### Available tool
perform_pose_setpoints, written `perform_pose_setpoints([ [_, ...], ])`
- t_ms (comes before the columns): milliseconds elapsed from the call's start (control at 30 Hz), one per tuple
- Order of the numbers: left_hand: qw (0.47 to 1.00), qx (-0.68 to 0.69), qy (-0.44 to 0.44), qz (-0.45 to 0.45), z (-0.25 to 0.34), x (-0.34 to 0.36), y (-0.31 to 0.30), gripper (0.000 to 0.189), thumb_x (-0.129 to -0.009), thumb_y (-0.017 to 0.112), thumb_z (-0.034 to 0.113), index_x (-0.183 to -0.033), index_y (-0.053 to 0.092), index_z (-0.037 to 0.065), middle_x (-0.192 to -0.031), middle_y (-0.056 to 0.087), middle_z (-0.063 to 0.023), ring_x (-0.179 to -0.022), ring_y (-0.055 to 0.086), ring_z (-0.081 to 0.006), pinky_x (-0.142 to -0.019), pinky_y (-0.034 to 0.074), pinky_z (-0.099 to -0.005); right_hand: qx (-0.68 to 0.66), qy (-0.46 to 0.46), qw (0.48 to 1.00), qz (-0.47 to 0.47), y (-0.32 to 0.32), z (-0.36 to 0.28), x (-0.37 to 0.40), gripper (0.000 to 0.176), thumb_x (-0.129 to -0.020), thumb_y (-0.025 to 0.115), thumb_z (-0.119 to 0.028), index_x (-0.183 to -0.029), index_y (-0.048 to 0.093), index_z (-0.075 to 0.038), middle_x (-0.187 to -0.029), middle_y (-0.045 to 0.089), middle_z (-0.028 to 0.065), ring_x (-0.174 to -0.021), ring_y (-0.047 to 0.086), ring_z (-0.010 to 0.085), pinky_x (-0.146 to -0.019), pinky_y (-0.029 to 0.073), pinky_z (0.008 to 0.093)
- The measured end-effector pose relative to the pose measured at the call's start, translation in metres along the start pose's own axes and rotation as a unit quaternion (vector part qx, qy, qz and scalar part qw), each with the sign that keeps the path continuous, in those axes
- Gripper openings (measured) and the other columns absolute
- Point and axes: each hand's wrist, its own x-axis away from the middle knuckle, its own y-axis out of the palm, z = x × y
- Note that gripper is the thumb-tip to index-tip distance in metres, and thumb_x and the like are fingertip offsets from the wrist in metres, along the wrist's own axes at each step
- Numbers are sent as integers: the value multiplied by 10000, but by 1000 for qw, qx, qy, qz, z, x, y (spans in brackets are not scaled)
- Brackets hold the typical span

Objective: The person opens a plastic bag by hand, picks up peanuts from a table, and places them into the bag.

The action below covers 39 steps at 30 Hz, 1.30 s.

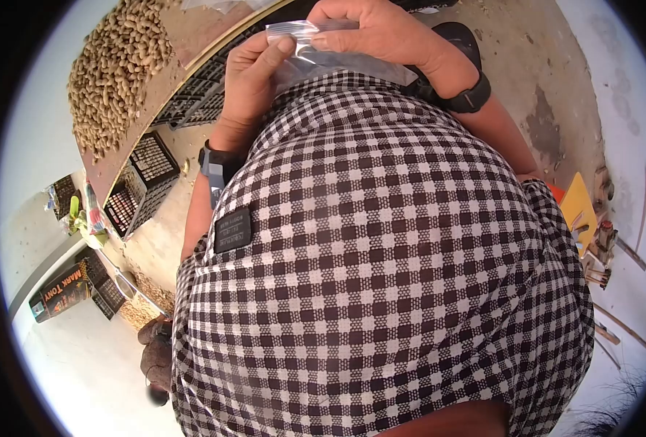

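Observation:
A clear plastic zip bag is held up at the top of the head view, its zip strip along the upper edge. My left hand pinches the bag's left side between thumb and fingers. On the other side, my right hand grips the zip edge, thumb and fingertips pressed together. The bag looks flat, and I cannot make out anything inside. Each wrist wears a dark band. Behind the bag is my black-and-white checked shirt.
A heap of unshelled peanuts lies on a table at upper left. Dark plastic crates stand under its edge. Farther left are a box marked MARK TONY and more peanuts on the floor. Sticks and a yellow object lie at right.

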Motion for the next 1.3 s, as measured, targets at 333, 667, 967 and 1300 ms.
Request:
perform_pose_setpoints([
  [333, 1000, 9, -7, 12, -4, 0, 2, 262, -933, 596, 242, -991, 680, 1, -912, 676, -41, -805, 595, -97, -748, 458, -240, -31, -9, 999, 18, 6, 0, -1, 187, -859, 623, -94, -1025, 603, -10, -831, 603, 10, -761, 534, 91, -697, 460, 253],
  [667, 999, 29, -20, 37, -6, -1, 2, 261, -942, 575, 239, -969, 665, -5, -862, 663, -25, -742, 571, -77, -691, 441, -222, -33, -13, 999, 33, 11, 1, -2, 128, -897, 601, -106, -967, 604, 1, -811, 610, 17, -739, 544, 81, -665, 462, 246],
  [967, 998, 38, -32, 50, -6, -2, 3, 233, -943, 568, 218, -963, 660, 5, -839, 655, -9, -716, 559, -65, -671, 430, -215, -6, -9, 999, 34, 12, 3, -4, 142, -894, 602, -115, -971, 607, 4, -803, 621, 37, -744, 555, 95, -678, 467, 263],
  [1300, 997, 54, -28, 53, -12, -1, 2, 231, -944, 567, 222, -964, 652, 7, -850, 653, -16, -723, 561, -73, -669, 433, -223, 42, -6, 998, 47, 17, 14, -6, 182, -877, 624, -172, -966, 624, -13, -799, 625, 43, -732, 562, 112, -675, 471, 273],
])
